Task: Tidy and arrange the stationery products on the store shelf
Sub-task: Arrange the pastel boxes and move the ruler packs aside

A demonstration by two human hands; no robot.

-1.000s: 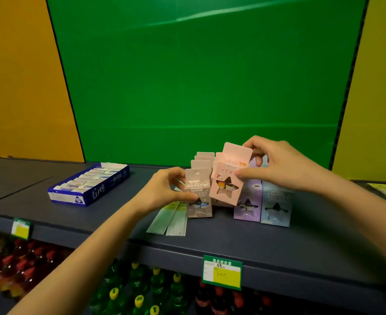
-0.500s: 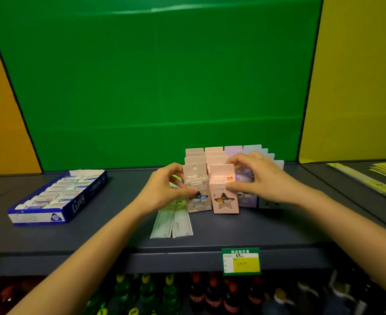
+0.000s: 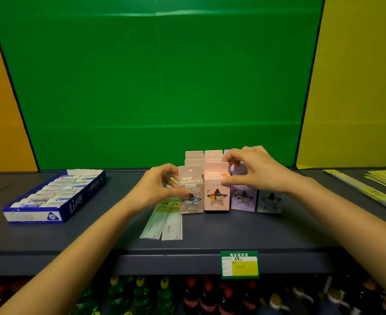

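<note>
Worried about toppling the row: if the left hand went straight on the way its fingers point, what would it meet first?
The beige box, which the left hand pinches; pushed on, that would likely meet the pink box beside it.

Left hand (image 3: 155,187) pinches beige box (image 3: 192,179); right hand (image 3: 255,171) pinches pink box (image 3: 217,202); both forearms bare, stretched forward, converging.

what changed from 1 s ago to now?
The right hand brought the pink box down from lifted and tilted to upright on the shelf, in the front row beside the beige box; it still pinches its top. The left hand keeps hold of the beige box. The rulers and blue tray stayed put.
</note>
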